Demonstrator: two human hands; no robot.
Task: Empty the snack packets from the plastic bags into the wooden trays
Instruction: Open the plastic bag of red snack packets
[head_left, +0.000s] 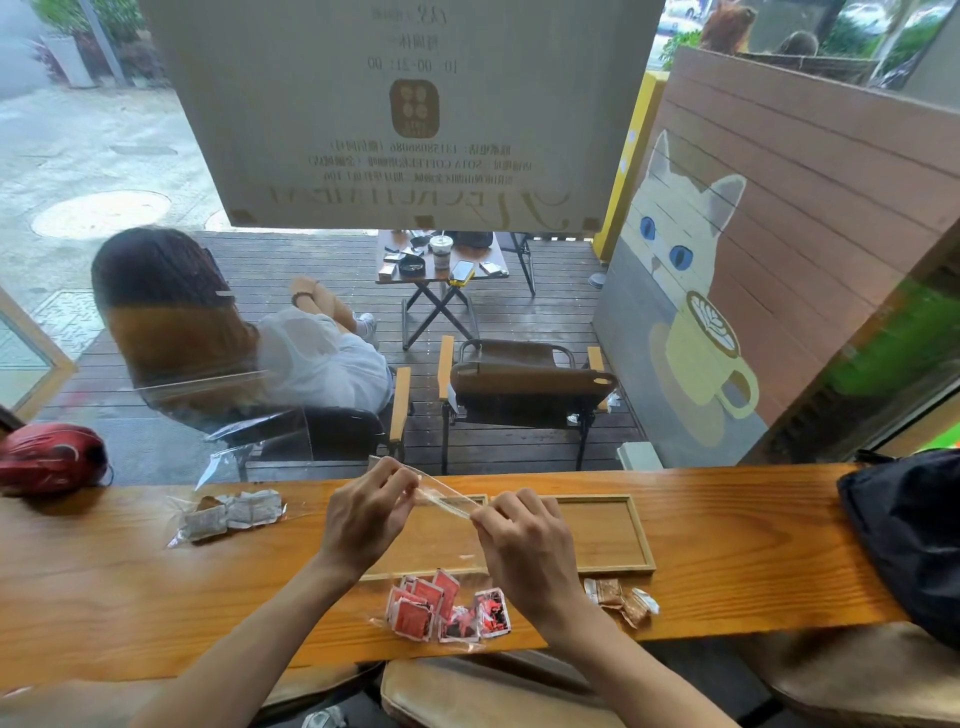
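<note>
Fingers (402, 486) of the left hand (363, 512) and right hand (524, 540) pinch opposite ends of a clear plastic bag (441, 500), stretched taut between them above the wooden tray (641, 540). The bag looks empty, featherlight, limp and slippery (grip at the edges). Red snack packets (447, 608) lie on the tabletop (104, 597) near the right wrist, outside the tray.

Wooden counter (727, 587) bears trays (641, 540), snack bags (228, 514), loose packets (621, 600).
</note>
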